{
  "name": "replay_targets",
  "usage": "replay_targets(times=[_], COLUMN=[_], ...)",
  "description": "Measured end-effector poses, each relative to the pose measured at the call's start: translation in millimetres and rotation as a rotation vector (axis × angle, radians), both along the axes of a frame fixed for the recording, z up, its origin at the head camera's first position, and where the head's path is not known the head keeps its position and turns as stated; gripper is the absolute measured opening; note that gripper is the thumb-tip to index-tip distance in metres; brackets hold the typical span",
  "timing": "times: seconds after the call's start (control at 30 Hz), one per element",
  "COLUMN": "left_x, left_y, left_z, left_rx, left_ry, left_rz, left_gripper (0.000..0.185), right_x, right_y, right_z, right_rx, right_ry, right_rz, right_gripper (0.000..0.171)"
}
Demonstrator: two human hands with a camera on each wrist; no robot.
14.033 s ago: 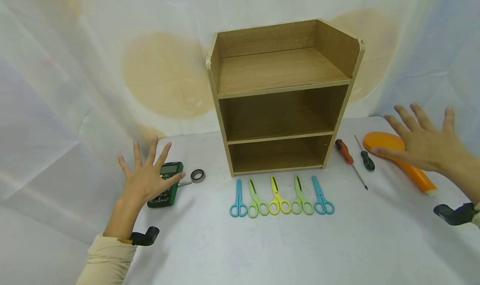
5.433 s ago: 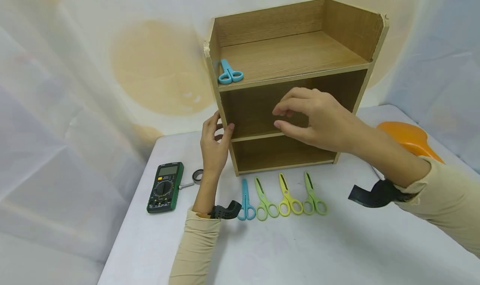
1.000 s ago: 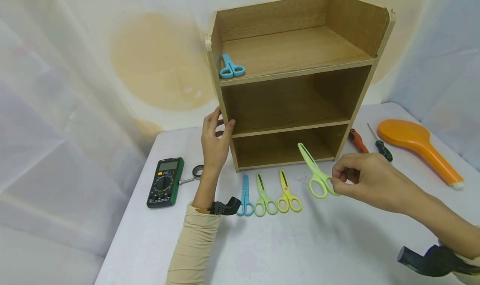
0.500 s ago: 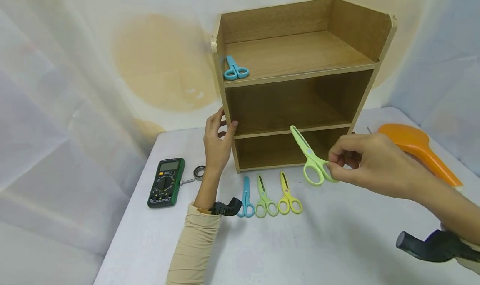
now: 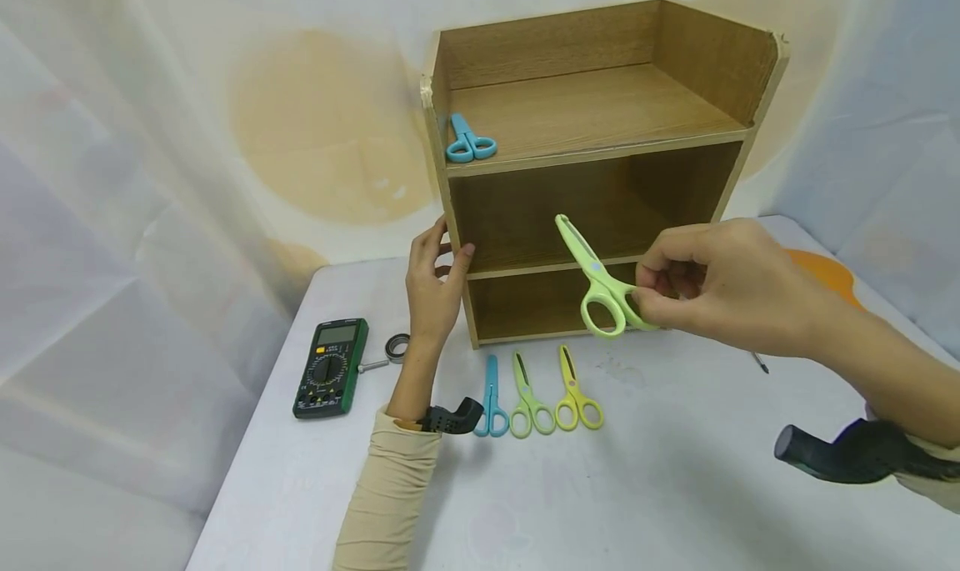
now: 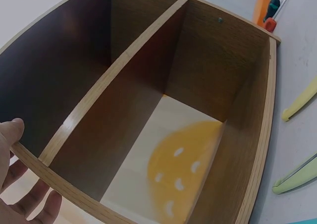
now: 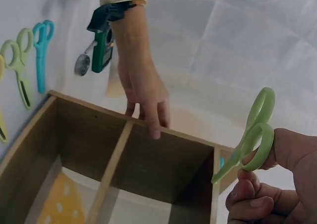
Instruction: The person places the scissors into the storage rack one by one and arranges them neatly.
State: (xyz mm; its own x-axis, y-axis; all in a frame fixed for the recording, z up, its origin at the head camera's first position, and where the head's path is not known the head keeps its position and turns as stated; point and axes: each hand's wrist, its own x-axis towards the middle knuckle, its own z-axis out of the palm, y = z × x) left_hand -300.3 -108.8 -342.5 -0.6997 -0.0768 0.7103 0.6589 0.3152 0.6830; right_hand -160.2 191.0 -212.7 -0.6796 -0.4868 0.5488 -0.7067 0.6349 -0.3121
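My right hand (image 5: 647,293) pinches the handle loops of a light green pair of scissors (image 5: 597,292) held in the air before the wooden shelf unit (image 5: 592,108), blades pointing up-left at the middle compartment. The right wrist view shows the green scissors (image 7: 253,135) held by my fingertips (image 7: 257,199). My left hand (image 5: 447,255) grips the shelf's left side panel, thumb on its front edge. A blue pair of scissors (image 5: 470,142) lies at the left of the top shelf. Blue (image 5: 491,398), green (image 5: 529,398) and yellow scissors (image 5: 576,392) lie in a row on the table.
A green multimeter (image 5: 330,369) and a metal ring (image 5: 397,348) lie left of the shelf. An orange object (image 5: 831,272) and a screwdriver tip (image 5: 759,361) show behind my right hand. Both lower compartments of the shelf (image 6: 163,110) hold nothing.
My right hand has lifted the green scissors off the table and carried them up and left toward the shelf's middle compartment. The left hand has stayed on the side panel.
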Motion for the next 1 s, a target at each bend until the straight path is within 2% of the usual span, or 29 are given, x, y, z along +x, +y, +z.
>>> replay_targets(times=[0.17, 0.37, 0.7, 0.83, 0.93, 1.0], left_x=[-0.1, -0.7, -3.7, 6.8, 6.9, 1.0], left_y=[-1.2, -1.0, 5.1, 9.6, 9.2, 7.1], left_z=[-1.4, -3.2, -2.7, 5.8, 4.9, -0.3], left_rx=[-0.004, 0.003, 0.018, 0.014, 0.009, 0.004], left_ry=[-0.01, -0.012, 0.001, -0.007, 0.001, 0.006], left_rz=[-0.002, -0.001, -0.005, 0.005, 0.003, 0.003], left_gripper=[0.057, 0.057, 0.057, 0.055, 0.055, 0.055], right_x=[-7.0, -22.9, -62.5, -80.7, -92.2, -99.4], right_y=[-7.3, -17.4, -25.0, -30.2, -34.0, -36.8], right_z=[14.4, 31.7, 57.6, 66.8, 72.4, 76.0], right_rx=[0.0, 0.022, 0.063, 0.088, 0.1, 0.108], right_ry=[-0.034, -0.051, -0.017, 0.004, 0.008, 0.011], right_rz=[-0.05, -0.124, -0.154, -0.168, -0.178, -0.193], right_gripper=[0.023, 0.012, 0.008, 0.009, 0.011, 0.012])
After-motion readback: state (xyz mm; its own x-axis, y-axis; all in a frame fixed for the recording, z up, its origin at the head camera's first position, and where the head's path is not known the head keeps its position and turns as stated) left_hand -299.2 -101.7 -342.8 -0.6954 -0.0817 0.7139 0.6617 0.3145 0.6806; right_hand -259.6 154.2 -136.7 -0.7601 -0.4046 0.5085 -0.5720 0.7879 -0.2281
